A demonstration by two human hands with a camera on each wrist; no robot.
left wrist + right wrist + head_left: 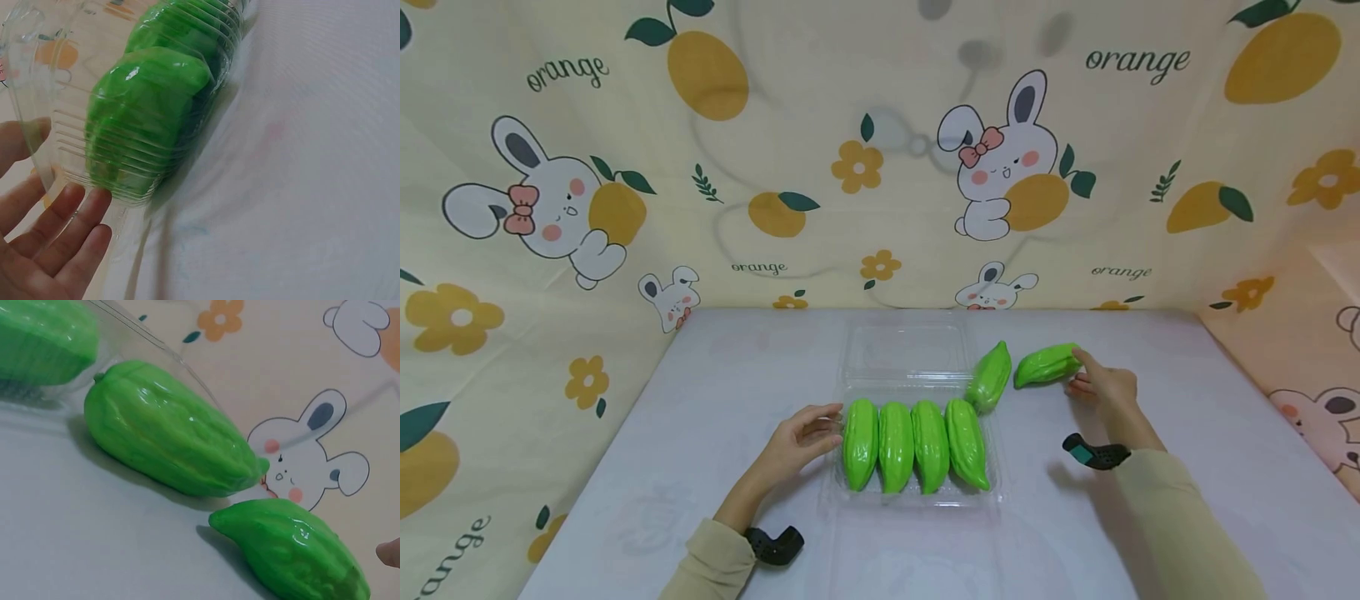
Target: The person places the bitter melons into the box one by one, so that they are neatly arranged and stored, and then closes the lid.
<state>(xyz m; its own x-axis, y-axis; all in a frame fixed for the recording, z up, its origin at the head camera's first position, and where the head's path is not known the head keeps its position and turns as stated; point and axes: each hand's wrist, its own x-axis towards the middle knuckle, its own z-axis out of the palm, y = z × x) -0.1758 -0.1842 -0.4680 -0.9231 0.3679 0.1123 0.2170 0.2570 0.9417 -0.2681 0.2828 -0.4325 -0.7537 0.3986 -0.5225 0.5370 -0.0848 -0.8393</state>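
Note:
Four bright green, ridged bitter melons (896, 448) lie side by side in the clear plastic box (917, 502). My left hand (805, 435) holds the box's left edge; in the left wrist view the thumb shows through the clear rim, and fingertips (97, 199) rest by the ribbed wall. Another bitter melon (989, 377) lies on the table at the box's back right corner. Beyond it lies one more bitter melon (1045, 365), with my right hand (1108, 387) at its right end. In the right wrist view one fingertip (390, 553) shows, apart from that melon.
The box's clear lid (906, 348) lies folded back behind it on the white table (700, 400). A cloth (820, 108) printed with rabbits and oranges hangs behind and beside the table. Each wrist wears a black band (1093, 454).

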